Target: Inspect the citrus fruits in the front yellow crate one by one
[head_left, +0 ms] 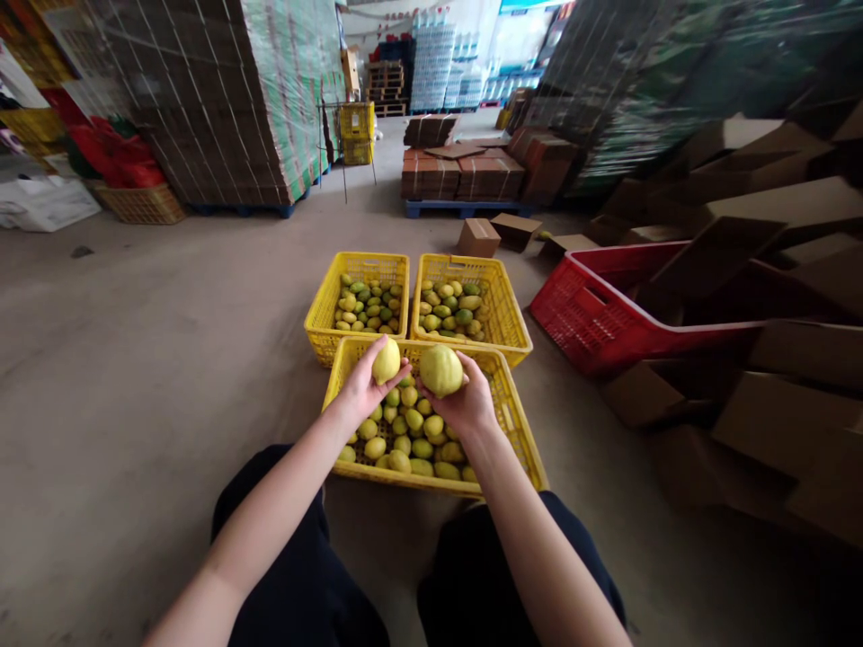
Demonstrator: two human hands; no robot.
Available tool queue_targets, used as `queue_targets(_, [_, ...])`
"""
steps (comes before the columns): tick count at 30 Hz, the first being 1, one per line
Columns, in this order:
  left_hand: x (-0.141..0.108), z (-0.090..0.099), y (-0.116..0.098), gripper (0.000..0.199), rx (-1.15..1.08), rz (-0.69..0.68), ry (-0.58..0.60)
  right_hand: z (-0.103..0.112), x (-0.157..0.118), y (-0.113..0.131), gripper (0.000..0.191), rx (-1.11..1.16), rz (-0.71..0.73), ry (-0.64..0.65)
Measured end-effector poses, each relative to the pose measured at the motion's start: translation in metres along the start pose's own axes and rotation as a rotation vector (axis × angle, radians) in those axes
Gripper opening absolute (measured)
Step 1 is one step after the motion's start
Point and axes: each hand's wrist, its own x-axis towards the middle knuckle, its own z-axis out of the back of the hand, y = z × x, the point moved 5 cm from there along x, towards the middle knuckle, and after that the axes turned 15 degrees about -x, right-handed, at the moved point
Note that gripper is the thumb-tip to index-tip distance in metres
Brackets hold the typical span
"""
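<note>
Between thumb and fingers, my left hand (365,388) holds a yellow lemon (387,361). A larger, greenish-yellow lemon (440,370) rests in my right hand (472,401), its fingers curled behind and under it. Both hands are raised over the near yellow crate (522,440), which holds many yellow and green lemons (399,444). Just beyond it stand two more yellow crates, the left one (322,314) and the right one (511,310), side by side. Each has yellow and green lemons on its bottom.
To the right, a red crate (580,314) holds cardboard, with open cardboard boxes (788,431) heaped around it. Ahead are a small carton (478,237) and a blue pallet (465,208) of flattened cardboard. Wrapped pallet stacks (202,108) rise at the back left and right.
</note>
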Motion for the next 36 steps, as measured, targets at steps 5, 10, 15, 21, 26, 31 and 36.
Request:
queue_targets(5, [0.002,0.006,0.006,0.027,-0.069,0.135,-0.047,0.003,0.004,-0.012,0.017,-0.041,-0.133,0.006])
queue_targets(10, [0.0,0.006,0.003,0.026,-0.09,0.113,-0.061,-0.003,-0.004,-0.004,0.017,-0.004,-0.037,-0.01])
queue_targets(15, [-0.002,0.007,-0.002,0.023,-0.08,0.032,-0.158,-0.007,-0.011,0.003,0.017,-0.029,0.018,0.002])
queue_targets(21, [0.0,0.009,0.007,0.028,-0.049,0.18,-0.106,-0.006,-0.006,-0.008,0.027,-0.025,-0.132,0.072])
queue_targets(26, [0.003,0.009,0.005,0.027,-0.025,0.121,-0.086,-0.005,-0.005,-0.006,0.017,-0.111,-0.086,-0.023])
queue_targets(31, [0.006,0.01,0.0,0.022,-0.06,0.09,-0.094,-0.01,-0.01,-0.001,0.013,-0.159,-0.018,-0.027])
queue_targets(36, [-0.001,0.003,0.001,0.026,-0.035,0.162,0.075,-0.014,-0.012,-0.001,0.017,-0.169,0.007,0.079])
